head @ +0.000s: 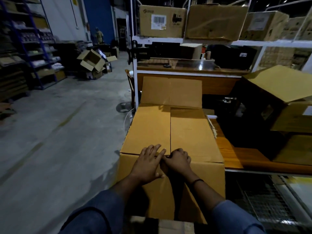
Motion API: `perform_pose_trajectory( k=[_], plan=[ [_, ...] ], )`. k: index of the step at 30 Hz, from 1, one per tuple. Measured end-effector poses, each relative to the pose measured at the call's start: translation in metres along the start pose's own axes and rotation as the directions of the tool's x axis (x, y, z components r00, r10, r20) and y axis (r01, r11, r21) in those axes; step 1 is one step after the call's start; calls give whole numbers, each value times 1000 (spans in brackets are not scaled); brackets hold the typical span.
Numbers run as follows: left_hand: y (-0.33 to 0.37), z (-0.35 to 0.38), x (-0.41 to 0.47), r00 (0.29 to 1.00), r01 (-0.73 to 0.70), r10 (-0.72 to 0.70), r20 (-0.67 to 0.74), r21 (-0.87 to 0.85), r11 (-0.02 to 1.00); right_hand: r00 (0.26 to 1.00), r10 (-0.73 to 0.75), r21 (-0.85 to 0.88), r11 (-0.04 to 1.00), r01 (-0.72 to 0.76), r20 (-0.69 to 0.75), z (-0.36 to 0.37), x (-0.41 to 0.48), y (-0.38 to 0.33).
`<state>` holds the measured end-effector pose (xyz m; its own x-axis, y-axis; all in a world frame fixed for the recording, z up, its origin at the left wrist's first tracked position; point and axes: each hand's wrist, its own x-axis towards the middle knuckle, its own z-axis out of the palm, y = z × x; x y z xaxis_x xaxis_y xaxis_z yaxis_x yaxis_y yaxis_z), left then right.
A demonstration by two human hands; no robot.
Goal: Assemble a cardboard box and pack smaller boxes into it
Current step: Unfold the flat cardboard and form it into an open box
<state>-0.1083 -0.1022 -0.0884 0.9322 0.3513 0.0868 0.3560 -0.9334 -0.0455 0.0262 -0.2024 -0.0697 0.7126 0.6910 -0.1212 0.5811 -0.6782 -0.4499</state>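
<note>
Cardboard box [190,132] points lengthwise away, seam [170,129] too; left hand [146,164] flat on it, right hand [179,161] curled, can't tell its grip.

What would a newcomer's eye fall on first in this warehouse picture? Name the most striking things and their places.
First, the large brown cardboard box in the centre, its two top flaps folded together and its far flap upright. At its near edge the left hand lies flat beside the curled right hand. Above, a brown barcode-labelled carton sits on the white metal shelf.
</note>
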Motion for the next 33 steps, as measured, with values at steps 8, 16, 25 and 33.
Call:
perform_pose_trajectory(
  k=[8,16,25,33],
  plan=[
    [-16,-20,20,917,99,-130,-376,-100,990,959,-95,776,569,272,-267,-20,10,-38],
    [-37,-77,48,703,419,-239,-670,119,900,873,-413,843,344,414,-261,-30,34,-89],
    [-87,-75,44,712,654,-467,-524,253,714,867,-496,684,615,393,-51,7,75,-116],
    [-124,-62,12,573,819,-792,-213,102,565,866,-489,407,816,409,110,49,74,-140]
  ],
)
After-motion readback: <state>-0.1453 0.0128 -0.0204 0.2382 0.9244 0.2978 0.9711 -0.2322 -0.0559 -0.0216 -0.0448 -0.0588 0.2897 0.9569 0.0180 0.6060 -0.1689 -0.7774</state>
